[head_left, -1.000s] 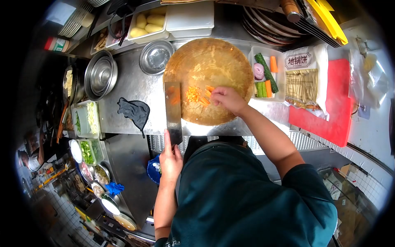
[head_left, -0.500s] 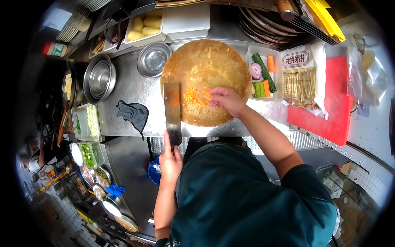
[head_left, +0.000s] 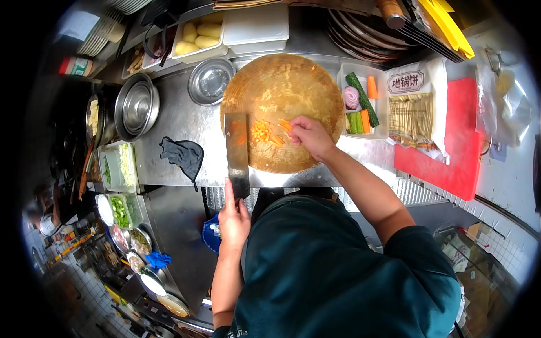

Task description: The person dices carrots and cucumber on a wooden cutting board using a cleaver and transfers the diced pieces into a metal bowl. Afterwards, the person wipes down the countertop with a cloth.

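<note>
My left hand [head_left: 233, 221] grips the handle end of a cleaver [head_left: 236, 152], index finger stretched along it. The broad blade lies over the left edge of a round wooden chopping board [head_left: 298, 84], with orange bits on its face. On the board, right of the blade, is a small heap of diced carrot [head_left: 261, 132]. Beside the heap lie some carrot strips [head_left: 276, 140]. My right hand [head_left: 310, 137] is closed, its thumb and fingers pinching carrot strips [head_left: 284, 124] at their right end. The curled fingers partly hide what they hold.
A tub with cucumber, onion and carrot [head_left: 360, 101] stands right of the board, beside a bag [head_left: 411, 110] and a red board [head_left: 465, 135]. Steel bowls [head_left: 211, 81] and a black cloth [head_left: 182, 158] lie to the left. Lidded tubs [head_left: 255, 25] and stacked plates [head_left: 363, 36] stand behind.
My right hand has shifted slightly to the right, with its fingertips farther back on the carrot strips. The cleaver and my left hand have hardly moved.
</note>
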`<state>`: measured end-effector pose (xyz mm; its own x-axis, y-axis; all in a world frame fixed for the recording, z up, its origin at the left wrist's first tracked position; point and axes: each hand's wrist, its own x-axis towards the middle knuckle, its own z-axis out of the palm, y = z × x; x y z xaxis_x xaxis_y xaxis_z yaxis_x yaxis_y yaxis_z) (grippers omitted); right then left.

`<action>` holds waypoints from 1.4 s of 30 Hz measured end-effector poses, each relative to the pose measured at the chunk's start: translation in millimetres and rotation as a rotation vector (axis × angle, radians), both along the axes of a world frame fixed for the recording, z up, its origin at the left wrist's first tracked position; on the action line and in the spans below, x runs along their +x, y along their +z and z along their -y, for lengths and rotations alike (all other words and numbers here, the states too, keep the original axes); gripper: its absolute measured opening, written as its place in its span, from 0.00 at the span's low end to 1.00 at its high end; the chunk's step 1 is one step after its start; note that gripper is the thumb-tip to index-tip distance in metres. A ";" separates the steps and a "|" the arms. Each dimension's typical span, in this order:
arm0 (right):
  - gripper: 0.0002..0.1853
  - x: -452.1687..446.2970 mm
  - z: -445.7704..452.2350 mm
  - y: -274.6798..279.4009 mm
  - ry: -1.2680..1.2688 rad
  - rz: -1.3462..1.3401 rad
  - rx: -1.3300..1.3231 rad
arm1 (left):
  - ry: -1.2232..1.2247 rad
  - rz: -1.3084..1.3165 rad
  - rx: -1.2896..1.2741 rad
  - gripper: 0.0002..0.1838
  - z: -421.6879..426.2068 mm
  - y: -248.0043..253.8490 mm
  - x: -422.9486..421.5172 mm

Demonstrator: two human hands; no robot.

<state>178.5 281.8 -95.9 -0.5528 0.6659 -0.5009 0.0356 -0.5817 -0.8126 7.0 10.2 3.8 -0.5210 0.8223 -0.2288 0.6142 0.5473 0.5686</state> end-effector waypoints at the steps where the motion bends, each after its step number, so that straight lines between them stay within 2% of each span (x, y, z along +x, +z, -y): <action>1: 0.11 0.9 0.2 -1.4 -0.008 -0.018 -0.011 | 0.003 0.002 -0.001 0.44 0.6 -0.8 -0.3; 8: 0.09 8.0 0.8 2.8 -0.096 -0.017 -0.025 | 0.011 0.004 -0.007 0.44 2.0 -1.4 -1.8; 11: 0.06 14.9 -1.4 4.4 -0.085 0.026 -0.041 | -0.031 -0.040 0.122 0.44 1.8 -5.9 -2.7; 20: 0.07 31.6 -6.6 -10.2 -0.109 -0.003 -0.003 | -0.044 -0.028 0.126 0.43 -1.3 -5.0 -2.1; 26: 0.09 30.5 -8.8 3.3 -0.146 -0.097 -0.023 | -0.027 -0.007 0.100 0.43 -4.5 3.0 0.7; 29: 0.09 31.2 -9.7 13.2 -0.128 -0.031 -0.023 | -0.034 -0.030 0.128 0.42 -0.2 -1.3 -0.7; 31: 0.09 35.1 -8.4 -2.4 -0.183 -0.057 0.037 | -0.041 -0.052 0.139 0.42 0.0 4.1 -1.8; 33: 0.08 36.9 -9.1 -17.8 -0.323 -0.201 0.131 | -0.003 -0.033 0.061 0.42 1.4 8.5 -4.8; 36: 0.05 26.0 -18.3 9.8 -0.499 -0.256 0.195 | 0.035 -0.026 0.070 0.44 2.7 12.2 -8.0; 38: 0.05 2.8 -9.8 57.0 -0.553 -0.264 0.257 | 0.052 -0.016 0.141 0.44 5.5 6.0 -8.5; 41: 0.06 -33.6 37.7 114.4 -0.267 -0.266 0.384 | 0.093 0.029 0.155 0.44 13.5 2.8 -2.1; 42: 0.08 -46.6 67.8 142.7 -0.055 -0.277 0.477 | 0.103 0.028 0.165 0.44 18.0 1.6 3.1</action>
